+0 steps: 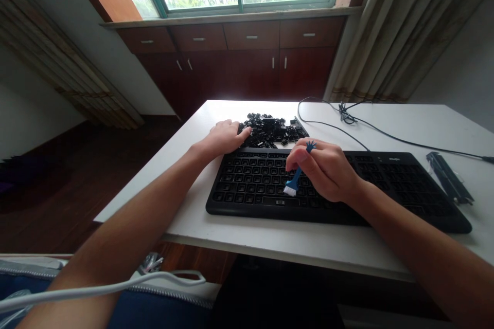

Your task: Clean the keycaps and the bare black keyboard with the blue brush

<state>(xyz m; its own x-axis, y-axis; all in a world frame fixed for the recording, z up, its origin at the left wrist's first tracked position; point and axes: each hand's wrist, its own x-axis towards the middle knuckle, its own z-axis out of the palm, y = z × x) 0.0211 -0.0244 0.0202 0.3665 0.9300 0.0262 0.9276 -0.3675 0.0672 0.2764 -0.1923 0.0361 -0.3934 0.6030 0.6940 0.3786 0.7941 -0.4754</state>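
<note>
A black keyboard (386,185) with its keycaps taken off lies across the white table (185,216). Behind it sits a pile of loose black keycaps (274,131). My right hand (328,169) is closed round a small blue brush (294,181), whose white bristles rest on the keyboard's left half. My left hand (224,136) lies at the keyboard's far left corner, fingers stretched flat, fingertips touching the edge of the keycap pile.
A black cable (347,123) runs across the back of the table to the right edge. A long black strip (450,177) lies right of the keyboard. Dark wooden cabinets (250,56) stand under the window. A white cord (116,285) crosses my lap.
</note>
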